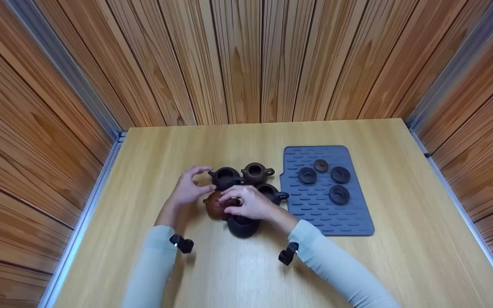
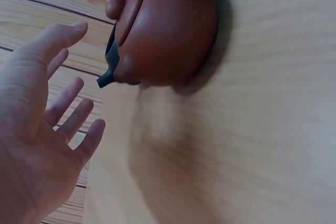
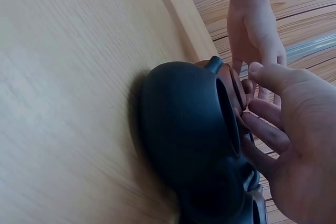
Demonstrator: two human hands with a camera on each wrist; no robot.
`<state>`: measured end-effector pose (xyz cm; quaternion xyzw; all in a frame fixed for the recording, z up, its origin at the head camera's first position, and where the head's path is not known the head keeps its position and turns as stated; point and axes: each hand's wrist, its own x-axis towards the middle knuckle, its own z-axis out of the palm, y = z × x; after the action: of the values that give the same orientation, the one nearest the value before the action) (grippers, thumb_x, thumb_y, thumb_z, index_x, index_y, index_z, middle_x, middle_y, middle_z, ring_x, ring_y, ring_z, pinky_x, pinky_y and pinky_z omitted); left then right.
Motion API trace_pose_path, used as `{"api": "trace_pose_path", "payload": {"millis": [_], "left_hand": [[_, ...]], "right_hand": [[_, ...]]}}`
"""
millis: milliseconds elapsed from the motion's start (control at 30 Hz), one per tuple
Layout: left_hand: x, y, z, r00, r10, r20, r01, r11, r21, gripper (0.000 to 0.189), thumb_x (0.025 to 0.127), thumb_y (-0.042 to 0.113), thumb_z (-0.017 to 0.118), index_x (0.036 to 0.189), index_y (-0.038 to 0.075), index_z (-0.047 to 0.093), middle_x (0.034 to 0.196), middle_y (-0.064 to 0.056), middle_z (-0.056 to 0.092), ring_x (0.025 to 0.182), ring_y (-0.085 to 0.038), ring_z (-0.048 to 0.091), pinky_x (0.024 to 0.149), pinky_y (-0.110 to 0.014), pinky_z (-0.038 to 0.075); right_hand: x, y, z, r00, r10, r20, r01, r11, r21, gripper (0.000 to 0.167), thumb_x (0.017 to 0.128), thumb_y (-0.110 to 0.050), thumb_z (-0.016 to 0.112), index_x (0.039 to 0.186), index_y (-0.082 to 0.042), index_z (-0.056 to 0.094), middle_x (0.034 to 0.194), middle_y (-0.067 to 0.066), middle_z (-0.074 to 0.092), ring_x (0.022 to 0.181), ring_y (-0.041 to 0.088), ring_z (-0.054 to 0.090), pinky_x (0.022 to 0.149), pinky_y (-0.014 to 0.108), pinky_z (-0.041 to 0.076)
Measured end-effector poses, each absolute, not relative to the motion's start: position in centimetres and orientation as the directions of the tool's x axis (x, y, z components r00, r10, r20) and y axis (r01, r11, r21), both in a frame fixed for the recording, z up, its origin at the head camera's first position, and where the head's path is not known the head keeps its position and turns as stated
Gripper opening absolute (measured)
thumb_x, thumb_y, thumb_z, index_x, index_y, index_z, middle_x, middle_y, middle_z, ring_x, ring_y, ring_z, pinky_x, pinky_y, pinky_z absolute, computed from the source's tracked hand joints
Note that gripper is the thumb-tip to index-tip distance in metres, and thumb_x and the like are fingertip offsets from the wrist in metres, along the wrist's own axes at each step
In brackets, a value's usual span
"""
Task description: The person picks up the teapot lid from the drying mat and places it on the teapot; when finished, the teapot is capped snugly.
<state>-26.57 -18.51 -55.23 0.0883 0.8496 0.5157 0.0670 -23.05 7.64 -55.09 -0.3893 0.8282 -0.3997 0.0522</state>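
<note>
My left hand (image 1: pixel 186 188) is spread at the left of the group, its thumb and forefinger near the spout of a black lidless teapot (image 1: pixel 217 181). Over the reddish-brown teapot (image 1: pixel 213 206) hovers my right hand (image 1: pixel 253 204), thumb and fingers apart on either side of the lid's knob (image 2: pixel 113 10); I see no clear pinch. The lid (image 2: pixel 133 11) sits on that teapot's mouth. Just in front stands another black lidless teapot (image 3: pixel 178 119), below my right hand. In the left wrist view, the left palm faces the reddish-brown teapot without touching it.
Behind stands a dark brown lidless teapot (image 1: pixel 256 179); a dark lidless one (image 1: pixel 279 195) is beside my right wrist. On the grey mat (image 1: pixel 328 222) at the right lie several round dark lids (image 1: pixel 340 194). Wood-plank walls (image 1: pixel 246 64) enclose the table.
</note>
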Motion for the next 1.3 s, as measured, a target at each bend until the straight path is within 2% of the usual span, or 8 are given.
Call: {"api": "trace_pose_path", "payload": {"millis": [133,267,467,600,767,967,1300], "left_hand": [[-27.1,-17.8,-55.3,-0.966,0.255,-0.038,0.083,0.444,0.892,0.066,0.097,0.009,0.086,0.158,0.004,0.062,0.172,-0.025,0.050,0.166,-0.049,0.041,0.136,-0.065,0.036],[-27.7,-17.3,-55.7,-0.964,0.264,-0.031,0.090,0.434,0.896,0.067,0.097,0.005,0.086,0.158,0.003,0.061,0.172,-0.026,0.051,0.167,-0.048,0.041,0.139,-0.062,0.032],[-28.3,-16.8,-56.4,-0.962,0.272,-0.019,0.107,0.442,0.891,0.066,0.095,0.003,0.087,0.156,0.002,0.063,0.165,-0.028,0.058,0.158,-0.049,0.050,0.135,-0.063,0.038],[-28.5,-16.7,-56.6,-0.960,0.276,-0.045,0.082,0.433,0.898,0.066,0.096,0.003,0.086,0.157,0.004,0.063,0.165,-0.026,0.059,0.156,-0.051,0.053,0.132,-0.062,0.042],[-28.7,-16.3,-57.0,-0.962,0.268,-0.050,0.072,0.427,0.901,0.064,0.095,0.004,0.088,0.155,0.006,0.066,0.162,-0.024,0.064,0.152,-0.046,0.058,0.129,-0.057,0.046],[-28.9,-16.1,-57.5,-0.968,0.248,-0.029,0.085,0.435,0.897,0.058,0.096,0.003,0.087,0.151,0.006,0.069,0.155,-0.022,0.069,0.151,-0.041,0.060,0.131,-0.055,0.044],[-29.2,-16.0,-57.3,-0.968,0.238,-0.082,0.036,0.454,0.890,0.057,0.098,0.002,0.085,0.152,0.009,0.069,0.159,-0.023,0.064,0.153,-0.042,0.056,0.133,-0.057,0.041]], "right_hand": [[-23.0,8.0,-55.1,-0.681,-0.706,0.197,-0.584,0.360,-0.728,0.033,0.101,-0.017,0.084,0.131,-0.006,0.082,0.148,0.019,0.075,0.141,0.039,0.070,0.102,0.050,0.067],[-23.0,8.5,-55.0,-0.667,-0.719,0.195,-0.571,0.325,-0.753,0.042,0.100,-0.018,0.086,0.139,-0.005,0.078,0.152,0.022,0.072,0.146,0.041,0.066,0.110,0.051,0.064],[-23.0,9.1,-54.6,-0.641,-0.734,0.225,-0.599,0.295,-0.744,0.049,0.098,-0.020,0.087,0.144,-0.005,0.075,0.153,0.021,0.071,0.148,0.041,0.065,0.120,0.051,0.058],[-22.9,9.5,-54.3,-0.643,-0.729,0.235,-0.606,0.297,-0.738,0.050,0.098,-0.018,0.087,0.145,-0.005,0.075,0.153,0.019,0.072,0.148,0.039,0.065,0.125,0.052,0.054],[-22.8,10.4,-54.0,-0.659,-0.709,0.250,-0.604,0.302,-0.738,0.050,0.097,-0.017,0.088,0.144,-0.005,0.075,0.153,0.019,0.073,0.147,0.039,0.066,0.127,0.053,0.051],[-22.8,11.5,-54.0,-0.688,-0.679,0.256,-0.571,0.288,-0.768,0.048,0.097,-0.013,0.088,0.142,-0.003,0.076,0.152,0.023,0.072,0.148,0.042,0.065,0.129,0.058,0.047],[-23.5,14.1,-54.3,-0.740,-0.587,0.328,-0.559,0.264,-0.786,0.046,0.093,-0.005,0.090,0.137,0.000,0.078,0.145,0.024,0.076,0.143,0.045,0.068,0.131,0.052,0.047]]}}
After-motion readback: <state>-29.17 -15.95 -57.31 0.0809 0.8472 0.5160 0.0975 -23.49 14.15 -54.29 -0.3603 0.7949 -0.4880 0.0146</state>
